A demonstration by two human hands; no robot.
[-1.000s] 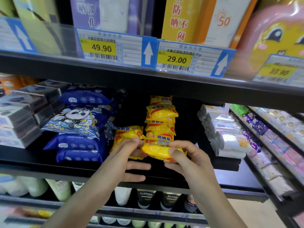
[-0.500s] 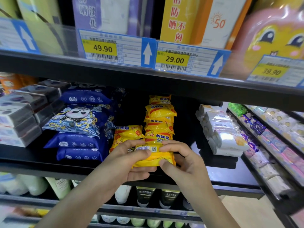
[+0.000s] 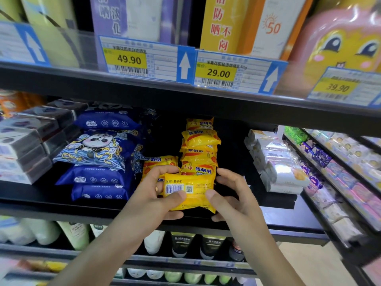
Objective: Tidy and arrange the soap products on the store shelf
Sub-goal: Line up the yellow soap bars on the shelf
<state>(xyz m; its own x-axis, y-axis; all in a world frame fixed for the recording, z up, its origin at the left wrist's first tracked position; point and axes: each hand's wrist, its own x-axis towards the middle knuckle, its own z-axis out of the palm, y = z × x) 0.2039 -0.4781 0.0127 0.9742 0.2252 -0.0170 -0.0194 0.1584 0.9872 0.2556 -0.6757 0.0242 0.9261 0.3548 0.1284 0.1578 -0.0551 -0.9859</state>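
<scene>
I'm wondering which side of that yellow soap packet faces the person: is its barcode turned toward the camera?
Yes, the yellow soap packet, held between the left hand and right hand, shows its barcode and a QR code.

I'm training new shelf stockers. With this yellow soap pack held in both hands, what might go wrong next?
1. The yellow soap stack behind looks uneven; adding the held pack could topple it.
2. The pack shows its barcode side; shelved so, it would mismatch the others.
3. The left hand is close to the leaning pack and may nudge it.
</scene>
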